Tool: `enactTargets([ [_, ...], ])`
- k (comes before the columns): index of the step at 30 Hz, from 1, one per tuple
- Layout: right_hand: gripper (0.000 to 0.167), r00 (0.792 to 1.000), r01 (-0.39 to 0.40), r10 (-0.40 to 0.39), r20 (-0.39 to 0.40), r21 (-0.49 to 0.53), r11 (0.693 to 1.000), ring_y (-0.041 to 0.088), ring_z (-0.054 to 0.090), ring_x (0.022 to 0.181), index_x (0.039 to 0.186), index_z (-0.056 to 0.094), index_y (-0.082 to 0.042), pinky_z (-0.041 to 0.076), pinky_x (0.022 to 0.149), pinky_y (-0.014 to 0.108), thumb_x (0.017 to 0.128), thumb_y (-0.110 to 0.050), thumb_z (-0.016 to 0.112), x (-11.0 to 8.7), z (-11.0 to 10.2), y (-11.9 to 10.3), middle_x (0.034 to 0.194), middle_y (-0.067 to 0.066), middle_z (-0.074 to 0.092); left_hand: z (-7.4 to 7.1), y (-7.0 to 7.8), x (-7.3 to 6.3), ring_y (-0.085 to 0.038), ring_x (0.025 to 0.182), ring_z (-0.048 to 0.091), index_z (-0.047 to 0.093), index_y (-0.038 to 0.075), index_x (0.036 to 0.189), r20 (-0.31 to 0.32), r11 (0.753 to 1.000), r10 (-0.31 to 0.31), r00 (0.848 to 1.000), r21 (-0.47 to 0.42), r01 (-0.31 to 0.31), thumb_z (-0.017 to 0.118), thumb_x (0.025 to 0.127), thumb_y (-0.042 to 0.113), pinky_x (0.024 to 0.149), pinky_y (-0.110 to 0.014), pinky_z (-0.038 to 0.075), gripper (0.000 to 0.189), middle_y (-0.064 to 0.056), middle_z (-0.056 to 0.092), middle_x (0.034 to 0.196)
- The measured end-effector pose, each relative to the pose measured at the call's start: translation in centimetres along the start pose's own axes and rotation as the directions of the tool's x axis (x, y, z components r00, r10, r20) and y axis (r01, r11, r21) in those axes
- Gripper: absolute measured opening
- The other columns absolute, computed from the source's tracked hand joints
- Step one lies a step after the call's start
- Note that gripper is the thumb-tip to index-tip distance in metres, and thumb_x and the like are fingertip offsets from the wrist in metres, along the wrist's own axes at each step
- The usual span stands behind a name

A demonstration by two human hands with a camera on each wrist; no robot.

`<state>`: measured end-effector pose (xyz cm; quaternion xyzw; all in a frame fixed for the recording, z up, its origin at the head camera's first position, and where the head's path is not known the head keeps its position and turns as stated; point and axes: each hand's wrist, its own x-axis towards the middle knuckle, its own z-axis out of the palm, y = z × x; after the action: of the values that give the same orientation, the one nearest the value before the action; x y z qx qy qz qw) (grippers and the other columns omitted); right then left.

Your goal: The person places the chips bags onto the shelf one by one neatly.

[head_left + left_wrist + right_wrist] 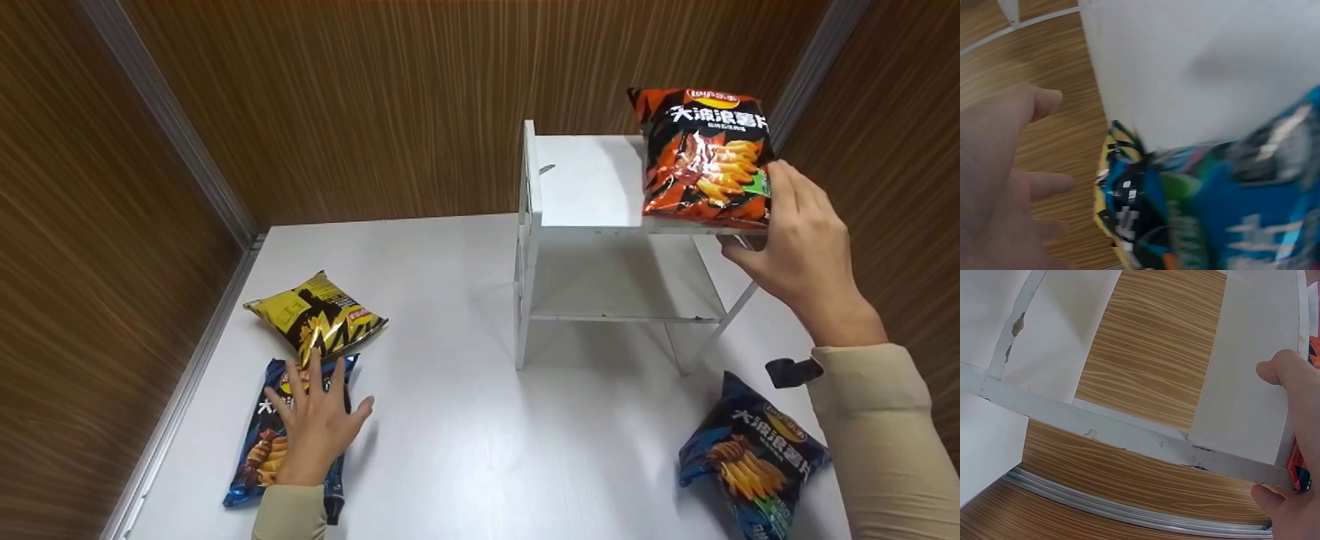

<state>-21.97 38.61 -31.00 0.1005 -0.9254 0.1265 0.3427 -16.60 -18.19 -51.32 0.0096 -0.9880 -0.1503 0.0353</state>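
Note:
My left hand [319,427] hovers over a blue chip bag [259,450] with fingers spread wide, holding nothing. In the left wrist view the blue bag [1241,208] is blurred, and a gap separates it from the left hand [1010,185]. An orange-and-black chip bag [705,161] is on the top board of a white two-tier shelf [589,176]. My right hand [810,240] touches that bag's lower right side with its fingers, its thumb below the board's edge. In the right wrist view the shelf frame [1129,427] hides most of the bag.
A yellow chip bag [319,311] lies just beyond the blue one on the white table [442,420]. Another blue chip bag [754,457] lies at the front right, beside the right sleeve. Wood-patterned panels [360,97] enclose the table's back and sides.

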Motion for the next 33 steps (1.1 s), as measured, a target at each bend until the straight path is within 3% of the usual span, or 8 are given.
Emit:
enactTargets([
  [5,0.095,1.000,0.017,-0.017,-0.017,-0.002,1.000,0.046,0.045,0.134,0.150,0.036,0.000,0.037,0.111,0.062,0.070,-0.017,0.085,0.1,0.0,0.0,0.148,0.026,0.045,1.7,-0.7,-0.6,-0.057,0.147,-0.009,0.028,0.013,0.157,0.073,0.999,-0.045,0.996,0.012,0.044,0.064,0.089,0.051,0.097,-0.086,-0.017,0.086,-0.021,0.002,0.166],
  [10,0.096,1.000,0.009,-0.009,-0.017,0.010,1.000,0.045,0.044,0.135,0.150,0.037,-0.001,0.037,0.111,0.063,0.069,-0.016,0.086,0.2,0.0,-0.2,0.149,0.024,0.045,2.9,-0.9,-0.9,-0.056,0.148,-0.008,0.027,0.015,0.157,0.111,0.999,-0.038,0.993,0.013,0.037,0.066,0.089,0.047,0.095,-0.087,-0.017,0.085,-0.018,0.002,0.167],
  [16,0.095,1.000,-0.005,0.005,-0.009,0.013,1.000,0.045,0.044,0.136,0.150,0.037,-0.001,0.036,0.111,0.063,0.070,-0.018,0.085,0.1,-0.1,-0.2,0.150,0.024,0.045,2.8,0.1,-0.7,-0.053,0.149,-0.004,0.025,0.018,0.158,0.167,0.999,-0.027,0.986,0.040,0.020,0.064,0.092,0.041,0.097,-0.088,-0.009,0.080,-0.017,0.002,0.167],
  [20,0.096,1.000,-0.012,0.012,0.002,0.013,1.000,0.045,0.043,0.137,0.151,0.036,-0.002,0.035,0.113,0.062,0.071,-0.018,0.086,0.0,-0.1,-0.1,0.151,0.024,0.043,2.3,1.3,-0.6,-0.052,0.149,0.003,0.022,0.019,0.159,0.200,0.999,-0.018,0.980,0.035,0.011,0.062,0.094,0.036,0.099,-0.088,0.003,0.078,-0.016,0.005,0.167],
  [28,0.095,1.000,-0.004,0.005,-0.005,0.007,1.000,0.045,0.044,0.135,0.150,0.037,-0.001,0.035,0.112,0.062,0.070,-0.019,0.085,0.1,-0.1,-0.1,0.150,0.024,0.045,1.7,3.4,-1.2,-0.045,0.150,0.020,0.025,0.008,0.157,0.125,0.991,0.073,0.990,-0.123,-0.057,0.059,0.099,0.026,0.106,-0.079,0.026,0.070,-0.022,0.015,0.164],
  [33,0.094,1.000,0.006,-0.006,-0.016,0.003,1.000,0.046,0.044,0.135,0.149,0.037,-0.001,0.035,0.113,0.062,0.071,-0.019,0.084,0.0,0.0,0.0,0.149,0.025,0.045,1.6,3.5,-1.4,-0.047,0.147,0.025,0.026,-0.001,0.155,0.037,0.943,0.131,0.991,-0.314,-0.113,0.052,0.101,0.014,0.112,-0.063,0.034,0.061,-0.027,0.020,0.162],
])
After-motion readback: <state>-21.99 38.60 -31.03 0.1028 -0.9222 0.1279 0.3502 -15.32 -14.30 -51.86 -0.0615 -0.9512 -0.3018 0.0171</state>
